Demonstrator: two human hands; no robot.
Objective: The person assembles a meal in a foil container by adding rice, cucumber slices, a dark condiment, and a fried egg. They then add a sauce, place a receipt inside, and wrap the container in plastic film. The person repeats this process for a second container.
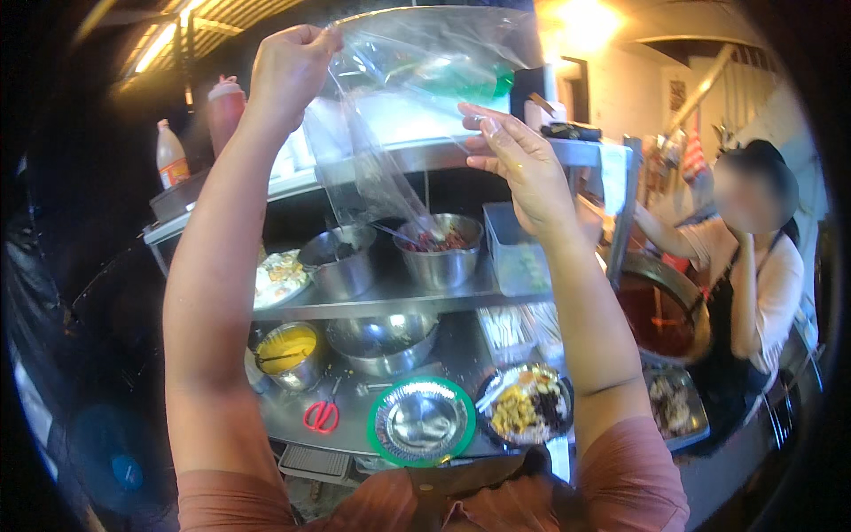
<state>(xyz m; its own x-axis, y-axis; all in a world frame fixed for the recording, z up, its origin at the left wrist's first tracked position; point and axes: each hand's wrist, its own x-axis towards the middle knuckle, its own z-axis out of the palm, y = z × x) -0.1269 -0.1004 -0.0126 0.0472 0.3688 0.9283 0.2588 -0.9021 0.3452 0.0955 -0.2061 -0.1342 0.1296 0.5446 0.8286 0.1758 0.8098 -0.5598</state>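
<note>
Both my arms are raised in front of me. My left hand (292, 75) is closed on the top corner of a clear plastic bag (372, 106), which hangs down over the shelf. Beside the bag's right side is my right hand (519, 164), its fingers stretched out and apart. Whether its fingertips touch the film is hard to make out. Behind the bag's lower end are a steel pot of dark reddish food (441, 266) with a spoon in it and another steel pot (341, 270). On the counter below, a green-rimmed plate (381, 417) carries a shiny clear or foil lining.
Also on the counter are red-handled scissors (321, 417), a pot of yellow sauce (288, 355), a steel bowl (386, 350) and a plate of food (525, 403). A clear bin (516, 257) stands on the shelf. A person (753, 257) is at right by a large pot (660, 306).
</note>
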